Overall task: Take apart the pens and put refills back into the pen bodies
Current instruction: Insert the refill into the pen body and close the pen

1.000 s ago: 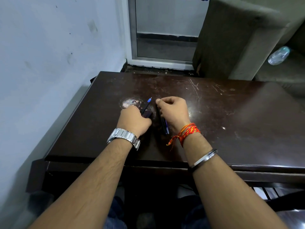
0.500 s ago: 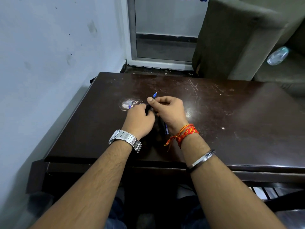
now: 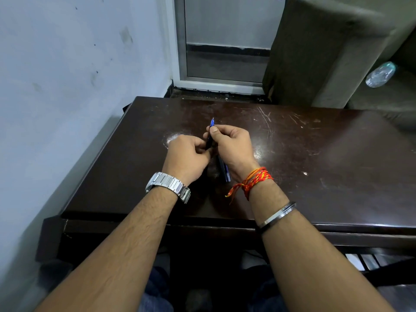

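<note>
A dark wooden table [image 3: 315, 176], scratched and scuffed on top, fills most of the view, pushed against a pale wall [image 3: 67, 75] on the left. Beyond it stand a grey upholstered chair [image 3: 326, 52] and a glass door [image 3: 225, 41]; a clear plastic bottle [image 3: 380, 74] lies on the seat at far right.

Both forearms reach in over the near edge. The left hand [image 3: 186, 156], with a steel watch [image 3: 168, 186] on its wrist, is curled closed around the lower part of a blue pen [image 3: 211, 134]. The right hand [image 3: 231, 147], with an orange thread band [image 3: 254, 180] and a metal bangle [image 3: 276, 215], pinches the pen's upper part between thumb and fingertips. The pen is held just above the table, roughly upright, its point sticking out above the right thumb. More dark blue pens [image 3: 225, 171] lie on the table under the right wrist; how many is hard to tell.

The person seems to be twisting or pulling the pen apart. Small inner parts such as a spring, if there is one, could jump out and roll off the smooth top once the halves separate. Pulling at an angle could bend the thin refill. The right wrist hangs close over the lying pens and could nudge them toward the near edge.

No brand, label or writing is readable on anything.
</note>
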